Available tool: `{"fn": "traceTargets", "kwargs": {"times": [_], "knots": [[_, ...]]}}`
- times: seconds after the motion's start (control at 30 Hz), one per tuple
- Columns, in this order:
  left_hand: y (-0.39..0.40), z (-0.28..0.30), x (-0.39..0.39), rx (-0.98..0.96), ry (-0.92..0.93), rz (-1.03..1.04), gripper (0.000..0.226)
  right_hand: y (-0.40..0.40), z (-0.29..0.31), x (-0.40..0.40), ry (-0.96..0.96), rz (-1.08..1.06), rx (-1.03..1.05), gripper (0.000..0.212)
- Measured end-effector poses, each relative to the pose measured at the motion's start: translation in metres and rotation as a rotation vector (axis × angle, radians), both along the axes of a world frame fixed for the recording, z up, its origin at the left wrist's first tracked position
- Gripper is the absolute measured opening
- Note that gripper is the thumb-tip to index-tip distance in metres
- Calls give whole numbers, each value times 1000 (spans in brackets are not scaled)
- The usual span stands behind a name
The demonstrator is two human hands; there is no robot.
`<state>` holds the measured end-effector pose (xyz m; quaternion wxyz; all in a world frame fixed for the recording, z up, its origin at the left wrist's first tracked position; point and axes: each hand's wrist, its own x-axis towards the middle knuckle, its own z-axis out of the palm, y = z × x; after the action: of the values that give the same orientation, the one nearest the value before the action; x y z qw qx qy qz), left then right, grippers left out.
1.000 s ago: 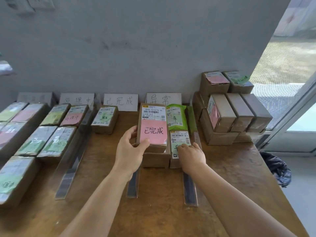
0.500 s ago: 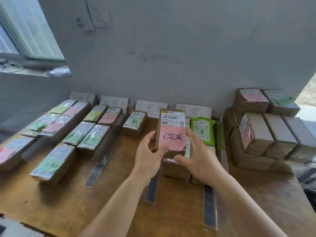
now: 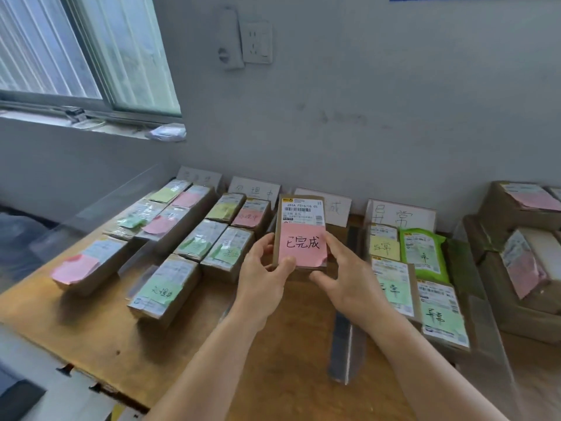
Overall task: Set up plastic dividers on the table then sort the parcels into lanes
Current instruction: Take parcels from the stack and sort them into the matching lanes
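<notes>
Matt cardboard parcel (image 3: 300, 235), pink paper note (image 3: 302, 245), smooth wooden table (image 3: 100, 323).

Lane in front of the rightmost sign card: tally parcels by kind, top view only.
Cardboard box with yellow note: 1
Cardboard boxes with green note: 2
Green plastic bag: 1
Total: 4 visible; anything stacked underneath cannot be seen.

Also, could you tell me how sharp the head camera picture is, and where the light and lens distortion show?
Head view: the held parcel is sharp, its pink note readable; the far-left parcels are soft and glary. Daylight enters through the window at upper left. Wide-angle bending curves the table edge and the walls.
</notes>
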<state>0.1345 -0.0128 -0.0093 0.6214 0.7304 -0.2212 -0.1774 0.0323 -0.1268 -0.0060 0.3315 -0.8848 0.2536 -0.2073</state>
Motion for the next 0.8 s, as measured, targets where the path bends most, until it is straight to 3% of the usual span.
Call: {"fn": "traceTargets", "kwargs": {"times": [0.3, 0.4, 0.47, 0.67, 0.8], "knots": [[58, 8, 78, -29, 2, -113, 48, 77, 1, 74, -148, -101, 152, 77], [57, 10, 85, -19, -7, -176, 49, 82, -1, 81, -230, -192, 273, 64], [48, 10, 86, 14, -21, -214, 50, 75, -4, 83, -261, -286, 317, 53], [1, 6, 88, 130, -96, -325, 60, 23, -16, 89, -278, -516, 331, 46], [-35, -8, 92, 352, -223, -452, 64, -30, -35, 95, -202, -626, 344, 46]]}}
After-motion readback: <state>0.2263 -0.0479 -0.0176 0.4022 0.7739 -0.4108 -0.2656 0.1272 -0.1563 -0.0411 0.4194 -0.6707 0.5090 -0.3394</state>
